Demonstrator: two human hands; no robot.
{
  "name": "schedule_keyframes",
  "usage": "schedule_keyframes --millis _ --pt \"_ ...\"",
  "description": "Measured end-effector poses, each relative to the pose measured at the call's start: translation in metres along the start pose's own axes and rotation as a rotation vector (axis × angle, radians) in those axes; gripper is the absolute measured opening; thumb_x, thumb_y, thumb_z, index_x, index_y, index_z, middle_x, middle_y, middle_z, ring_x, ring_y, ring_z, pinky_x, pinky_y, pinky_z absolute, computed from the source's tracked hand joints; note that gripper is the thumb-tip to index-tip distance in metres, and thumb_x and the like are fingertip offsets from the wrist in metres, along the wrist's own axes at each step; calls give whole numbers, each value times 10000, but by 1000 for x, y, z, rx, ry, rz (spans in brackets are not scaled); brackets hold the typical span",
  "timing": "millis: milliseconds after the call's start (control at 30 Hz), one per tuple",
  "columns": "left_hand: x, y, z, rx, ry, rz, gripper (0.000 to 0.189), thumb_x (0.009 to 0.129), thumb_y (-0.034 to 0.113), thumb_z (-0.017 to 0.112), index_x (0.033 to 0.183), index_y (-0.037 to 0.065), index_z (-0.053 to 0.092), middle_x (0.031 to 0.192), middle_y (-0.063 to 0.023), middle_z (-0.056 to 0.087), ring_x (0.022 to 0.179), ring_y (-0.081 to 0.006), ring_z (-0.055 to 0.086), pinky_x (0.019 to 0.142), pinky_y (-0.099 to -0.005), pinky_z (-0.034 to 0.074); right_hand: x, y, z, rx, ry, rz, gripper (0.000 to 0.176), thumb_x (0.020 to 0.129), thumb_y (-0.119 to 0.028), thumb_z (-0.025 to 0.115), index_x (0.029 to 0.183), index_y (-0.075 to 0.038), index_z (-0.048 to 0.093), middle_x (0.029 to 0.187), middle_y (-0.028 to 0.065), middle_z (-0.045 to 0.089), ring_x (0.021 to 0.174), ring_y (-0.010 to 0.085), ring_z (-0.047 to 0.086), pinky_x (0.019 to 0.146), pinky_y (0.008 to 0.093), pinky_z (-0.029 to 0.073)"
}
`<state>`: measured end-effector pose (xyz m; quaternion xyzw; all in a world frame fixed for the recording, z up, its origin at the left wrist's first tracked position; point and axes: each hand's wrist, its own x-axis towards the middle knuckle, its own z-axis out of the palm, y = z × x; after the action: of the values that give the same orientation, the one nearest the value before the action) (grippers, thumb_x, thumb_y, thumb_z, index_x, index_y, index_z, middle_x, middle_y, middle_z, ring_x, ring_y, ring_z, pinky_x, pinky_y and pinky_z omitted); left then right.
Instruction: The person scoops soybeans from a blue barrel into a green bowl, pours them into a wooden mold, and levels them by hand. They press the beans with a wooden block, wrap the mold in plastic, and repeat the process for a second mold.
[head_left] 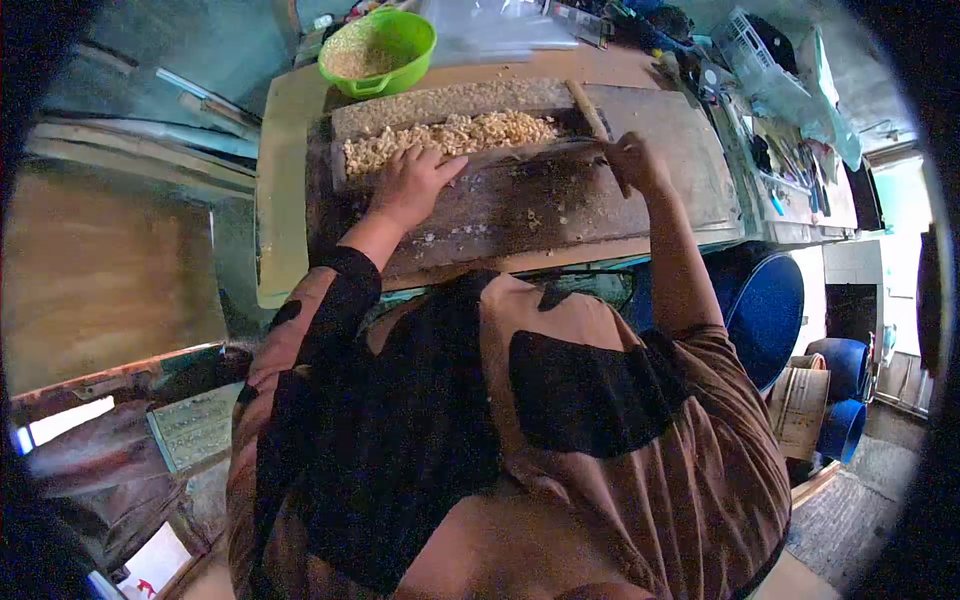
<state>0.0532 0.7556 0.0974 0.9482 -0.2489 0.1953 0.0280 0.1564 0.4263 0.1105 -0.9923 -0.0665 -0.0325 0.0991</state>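
Left hand [410,185] is flat w/ fingers spread, palm down on the near end of a long heap of pale crumbly bits [480,130]. Can't tell exactly what they are, prob chopped nuts or sth similar. Right hand [635,165] is curled into a fist around the low end of a wooden stick [587,108], which slants up and away from it, right at the heap's right end.

Heap runs left to right along the far side of a worn grey wooden board [560,205]. A few stray crumbs are scattered closer in. Board sits on a pale table [283,180].

Green bowl [385,86] w/ fine grainy stuff in it is just past the board, far left corner. Blue barrel [765,300] is down on the right, under the table edge. Lots of tools and bags [790,120] on the right, too blurry to ID.
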Motion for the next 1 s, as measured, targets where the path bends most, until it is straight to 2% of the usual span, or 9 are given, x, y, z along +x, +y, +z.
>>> schedule_keyframes --millis 67,133,200,300,400,600,733,867,1000 --pt "11 8 1 -58 14 -15 452 703 5 407 1084 225 511 777 -88 478 777 -258 493 713 -367 402 -5 3 8 512 -211 275 322 665 -340 638 810 -71 538 589 94 568 457 181 538 432 323 427" --pt "26 16 10 -118 27 -30 489 696 -13 398 1113 225 491 786 -99 475 781 -271 490 707 -368 406 2 17 27 553 -134 241 298 668 -289 656 829 -63 548 579 74 566 390 152 485 371 302 387" --pt "47 18 32 -271 38 1 302 748 201 466 1043 186 533 804 -81 481 825 -276 502 719 -406 416 2 18 21 809 -134 108 257 712 -238 620 888 -59 564 595 39 566 374 105 428 325 276 336" --pt "76 30 43 -321 -283 -130 262 779 240 449 1020 189 539 823 -99 498 763 -294 532 676 -413 438 6 18 -4 757 -270 255 258 740 -177 589 962 -49 559 623 23 569 369 77 386 306 252 297" --pt "78 39 37 -156 -218 170 217 801 277 433 959 191 555 849 -113 511 693 -302 548 637 -415 453 1 16 -16 829 -235 275 257 751 -162 575 980 -47 560 640 21 568 378 72 388 306 238 292" --pt "64 45 51 -78 -26 248 329 745 109 435 1014 262 548 795 -89 490 787 -264 511 660 -380 435 -34 -15 4 1101 -106 285 237 752 -183 574 945 -46 574 671 31 584 411 71 419 357 241 340" --pt "59 42 47 -118 -6 244 323 728 117 447 1007 241 550 796 -79 489 796 -250 499 674 -376 426 -35 -11 50 903 85 289 231 741 -171 583 938 -50 574 747 87 615 595 128 557 520 258 439" --pt "44 29 31 -287 25 327 323 682 55 495 985 151 554 806 -84 481 767 -251 496 675 -359 423 -25 0 55 864 3 306 287 722 -240 605 931 -46 569 815 122 613 686 168 585 596 281 447" --pt "14 -1 17 -505 160 -25 271 670 41 499 921 106 576 882 -115 516 777 -273 525 670 -353 448 -25 -25 10 370 160 234 361 717 -319 598 959 -55 556 784 139 599 711 237 583 621 338 447"
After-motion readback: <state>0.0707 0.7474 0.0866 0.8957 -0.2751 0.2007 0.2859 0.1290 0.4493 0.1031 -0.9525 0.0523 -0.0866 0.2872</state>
